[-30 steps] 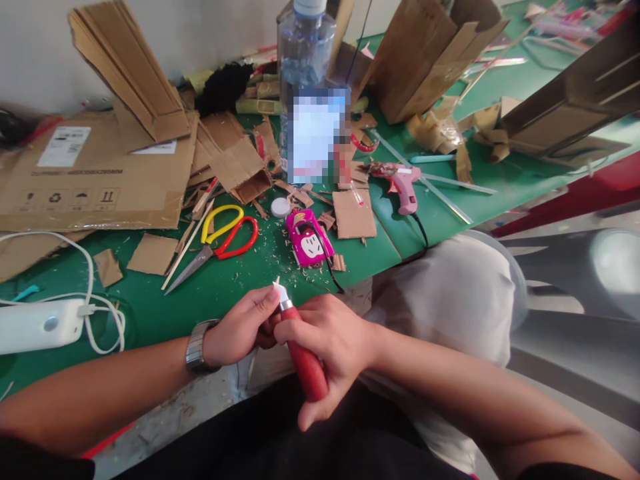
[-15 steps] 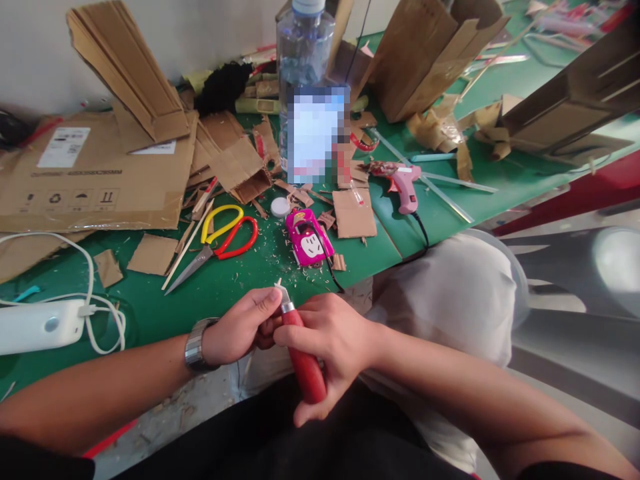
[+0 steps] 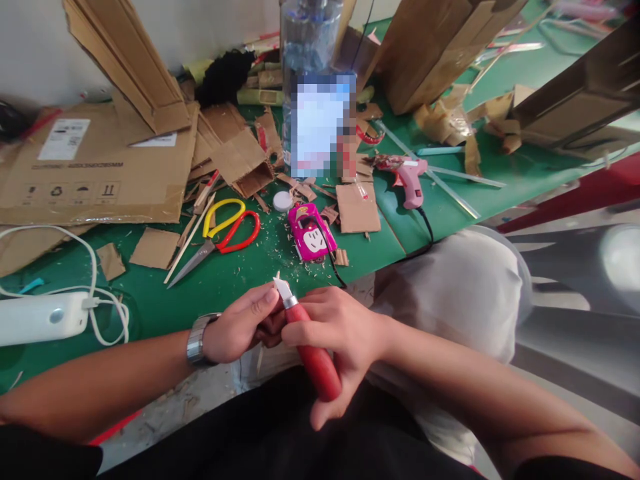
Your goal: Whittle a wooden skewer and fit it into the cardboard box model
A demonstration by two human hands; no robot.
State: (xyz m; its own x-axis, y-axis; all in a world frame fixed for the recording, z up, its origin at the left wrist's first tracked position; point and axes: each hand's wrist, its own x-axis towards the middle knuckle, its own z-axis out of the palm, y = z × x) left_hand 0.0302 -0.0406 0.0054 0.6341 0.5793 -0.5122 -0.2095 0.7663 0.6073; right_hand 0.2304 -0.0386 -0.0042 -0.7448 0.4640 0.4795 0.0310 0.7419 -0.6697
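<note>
Red-handled knife (image 3: 319,367) is gripped in the right hand (image 3: 347,333), its blade held beside a stick (image 3: 278,274) pinched by the left hand (image 3: 240,328). Shavings (image 3: 299,269) are scattered beyond both hands; some cutting appears done, the remainder cannot be judged.

The left hand (image 3: 243,330) is curled, and the left thumb (image 3: 263,303) lies on top. Close beside it, the right hand (image 3: 345,333) makes a grip, with the right thumb (image 3: 325,410) stretched toward the torso (image 3: 270,427). The left forearm (image 3: 120,370) and right forearm (image 3: 470,377) slant inward.
</note>
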